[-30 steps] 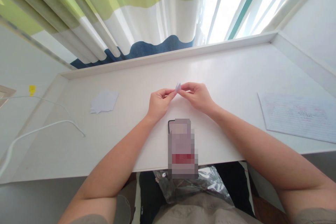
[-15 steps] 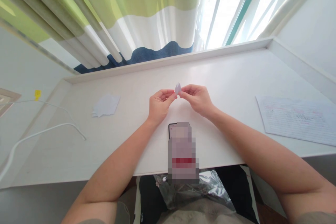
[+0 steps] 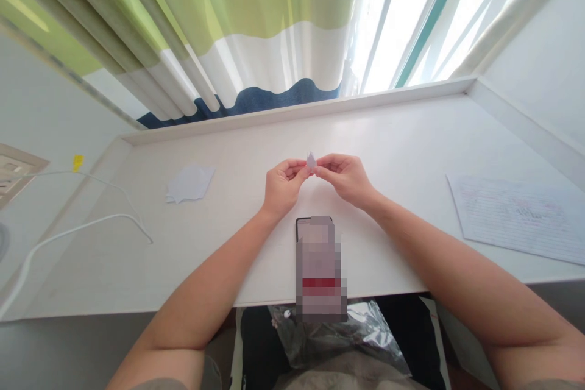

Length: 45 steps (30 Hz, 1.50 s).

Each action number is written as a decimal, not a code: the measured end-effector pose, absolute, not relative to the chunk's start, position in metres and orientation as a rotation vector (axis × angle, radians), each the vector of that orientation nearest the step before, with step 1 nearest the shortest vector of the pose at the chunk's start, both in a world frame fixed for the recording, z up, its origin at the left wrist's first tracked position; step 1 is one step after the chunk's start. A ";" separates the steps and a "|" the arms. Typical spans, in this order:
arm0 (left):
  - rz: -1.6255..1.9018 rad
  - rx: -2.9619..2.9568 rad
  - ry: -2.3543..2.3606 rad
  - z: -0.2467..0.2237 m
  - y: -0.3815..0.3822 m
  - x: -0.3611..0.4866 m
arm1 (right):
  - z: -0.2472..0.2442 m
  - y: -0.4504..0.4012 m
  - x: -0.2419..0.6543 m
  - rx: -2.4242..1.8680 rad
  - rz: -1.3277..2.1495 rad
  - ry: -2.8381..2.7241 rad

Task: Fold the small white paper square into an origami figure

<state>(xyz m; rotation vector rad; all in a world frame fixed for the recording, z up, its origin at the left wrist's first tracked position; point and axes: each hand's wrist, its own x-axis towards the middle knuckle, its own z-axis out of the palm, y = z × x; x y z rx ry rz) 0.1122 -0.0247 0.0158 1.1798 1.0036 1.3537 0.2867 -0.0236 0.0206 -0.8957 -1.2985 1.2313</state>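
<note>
A small folded piece of white paper (image 3: 311, 160) is held up between my two hands, over the middle of the white desk (image 3: 384, 134). My left hand (image 3: 284, 183) pinches its left side between thumb and fingers. On the other side, my right hand (image 3: 345, 177) pinches it the same way, fingertips close to those of the left. The paper comes to a point at the top; its lower part is partly covered by the fingertips. Below the hands, nearer to me, lies a phone (image 3: 315, 233) with a blurred-out screen.
Several loose white paper pieces (image 3: 190, 184) lie left of my hands. Lined sheets with writing (image 3: 516, 213) rest at the right. A white cable (image 3: 86, 228) bends over the desk's left side. Behind the raised back edge hang curtains (image 3: 274, 55) beside a bright window.
The view has shifted slightly, so everything sits a little lower and further right. Both hands keep their pinch on the folded paper, which now looks narrower, with a single point.
</note>
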 end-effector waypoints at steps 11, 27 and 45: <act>1.283 1.206 0.994 0.014 -0.025 0.107 | 0.014 -0.020 0.295 -0.955 0.890 -1.551; 1.270 1.165 0.971 0.019 -0.025 0.105 | 0.007 -0.017 0.302 -0.885 0.442 -1.852; 1.206 1.192 0.862 0.019 -0.026 0.105 | 0.016 -0.019 0.298 -0.896 1.026 -1.627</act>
